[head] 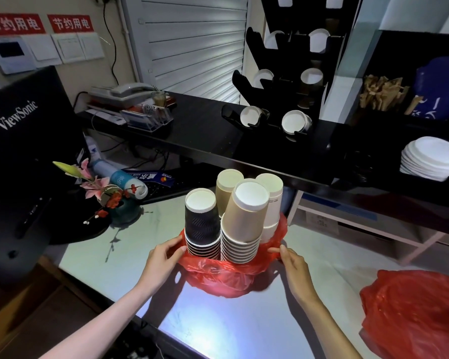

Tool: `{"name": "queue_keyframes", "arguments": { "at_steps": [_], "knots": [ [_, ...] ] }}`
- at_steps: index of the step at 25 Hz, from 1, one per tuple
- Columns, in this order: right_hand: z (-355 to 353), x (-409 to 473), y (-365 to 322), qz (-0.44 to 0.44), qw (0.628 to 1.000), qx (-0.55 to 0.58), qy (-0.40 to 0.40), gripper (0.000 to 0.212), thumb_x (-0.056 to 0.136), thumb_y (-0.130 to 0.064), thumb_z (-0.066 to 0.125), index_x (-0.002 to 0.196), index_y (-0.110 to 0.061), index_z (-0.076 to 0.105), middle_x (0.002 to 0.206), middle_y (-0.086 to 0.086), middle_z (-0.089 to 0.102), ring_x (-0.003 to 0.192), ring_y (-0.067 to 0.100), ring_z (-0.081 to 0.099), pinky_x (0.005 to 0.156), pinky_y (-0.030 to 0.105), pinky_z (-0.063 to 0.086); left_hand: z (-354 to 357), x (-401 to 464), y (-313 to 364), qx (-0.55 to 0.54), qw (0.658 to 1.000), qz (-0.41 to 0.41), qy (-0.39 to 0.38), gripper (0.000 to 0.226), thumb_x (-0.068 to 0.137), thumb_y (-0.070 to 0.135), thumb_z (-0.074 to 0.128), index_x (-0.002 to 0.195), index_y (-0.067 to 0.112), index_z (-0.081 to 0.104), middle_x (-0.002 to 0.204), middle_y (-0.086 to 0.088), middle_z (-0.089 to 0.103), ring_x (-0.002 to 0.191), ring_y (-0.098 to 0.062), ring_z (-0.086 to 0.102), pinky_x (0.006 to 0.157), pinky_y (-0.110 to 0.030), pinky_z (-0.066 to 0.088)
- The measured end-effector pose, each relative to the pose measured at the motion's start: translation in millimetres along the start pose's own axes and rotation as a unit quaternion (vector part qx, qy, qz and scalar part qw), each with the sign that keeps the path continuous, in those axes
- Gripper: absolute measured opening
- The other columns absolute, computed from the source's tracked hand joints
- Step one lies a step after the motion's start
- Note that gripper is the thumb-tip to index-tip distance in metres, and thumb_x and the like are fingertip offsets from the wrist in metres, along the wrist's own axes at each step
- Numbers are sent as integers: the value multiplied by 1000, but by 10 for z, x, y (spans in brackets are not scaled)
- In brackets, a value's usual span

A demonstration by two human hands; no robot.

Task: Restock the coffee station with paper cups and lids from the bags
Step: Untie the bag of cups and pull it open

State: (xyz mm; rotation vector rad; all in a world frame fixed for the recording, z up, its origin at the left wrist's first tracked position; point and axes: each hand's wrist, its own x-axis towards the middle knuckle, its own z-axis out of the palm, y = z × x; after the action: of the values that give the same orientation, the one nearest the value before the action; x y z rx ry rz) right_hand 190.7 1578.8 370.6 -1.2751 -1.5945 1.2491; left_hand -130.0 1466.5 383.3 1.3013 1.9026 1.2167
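A red plastic bag [226,277] lies pushed down around several upturned stacks of paper cups on the pale counter: a black stack [201,224], a tan stack [244,218], a second tan stack [227,189] and a white stack [272,203] behind. My left hand [163,257] pinches the bag's left rim. On the bag's right rim my right hand [292,265] grips the plastic. A black cup rack [278,99] with cups in its slots stands on the dark shelf. White lids [430,158] are stacked in a compartment at right.
A second red bag [415,314] lies at the counter's right edge. To the left stand a black monitor [24,141] and a flower vase [122,208], with a spray can [117,177] behind it. Brown stir sticks [384,95] fill an upper right compartment. A telephone [130,92] sits at the back.
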Motion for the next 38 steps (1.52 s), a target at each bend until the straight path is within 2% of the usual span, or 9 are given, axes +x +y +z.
{"name": "queue_keyframes", "arguments": {
  "at_steps": [3,7,11,16,21,26,32,35,38],
  "knots": [
    [25,11,55,15,1000,-26,-5,39,107,-36,39,104,-25,76,110,-7,71,108,9,65,97,26,50,44,-18,-68,29,999,6,-21,42,97,25,63,138,21,59,129,10,67,116,-1,62,102,-32,51],
    [21,-19,188,11,999,-39,-24,36,107,-33,39,108,-28,75,116,-9,68,112,4,62,104,30,48,103,-85,-105,35,999,10,-28,45,98,27,61,142,21,54,132,12,63,120,1,58,97,-9,44],
    [3,-72,262,-5,996,-76,-44,33,107,-31,39,119,-28,70,125,-12,62,120,0,56,110,33,45,159,-178,-227,34,998,0,-49,50,97,26,63,144,22,49,130,10,60,120,-1,57,106,-29,46],
    [27,-112,383,-5,969,-238,-65,40,107,-36,36,139,-29,58,148,-11,47,138,12,37,117,32,30,265,-193,-275,88,994,3,-63,52,95,28,66,143,21,48,126,8,57,113,-3,54,90,-2,36],
    [-8,-70,354,8,951,-299,-79,40,108,-37,34,141,-31,55,153,-9,43,143,14,32,118,33,25,320,-176,-310,113,991,12,-74,53,94,29,67,142,16,49,122,4,57,107,-3,55,82,-2,36],
    [19,-129,336,0,921,-372,-111,43,108,-38,31,150,-33,42,161,-9,30,149,14,23,121,33,18,355,-204,-343,104,991,-8,-79,68,83,55,58,139,18,52,121,6,57,109,-9,55,86,-8,37],
    [-111,-228,279,-14,982,-184,-46,32,106,-34,42,131,-35,63,145,-15,50,140,9,38,113,23,27,212,-254,-264,57,995,-27,-71,65,88,42,72,144,19,48,135,3,52,126,-13,52,107,-32,43],
    [-183,-185,168,-30,995,-93,10,27,105,-32,46,116,-35,71,128,-15,63,119,7,60,106,36,50,49,-312,-147,46,997,1,-64,74,78,65,65,143,38,45,138,18,47,126,3,47,104,-26,42],
    [-207,-139,0,-38,996,-60,48,25,105,-32,47,113,-33,70,124,-6,63,111,15,65,91,44,59,-67,-341,48,52,997,28,-51,67,75,70,60,137,52,42,137,33,43,129,11,40,104,-23,34]
  ]
}}
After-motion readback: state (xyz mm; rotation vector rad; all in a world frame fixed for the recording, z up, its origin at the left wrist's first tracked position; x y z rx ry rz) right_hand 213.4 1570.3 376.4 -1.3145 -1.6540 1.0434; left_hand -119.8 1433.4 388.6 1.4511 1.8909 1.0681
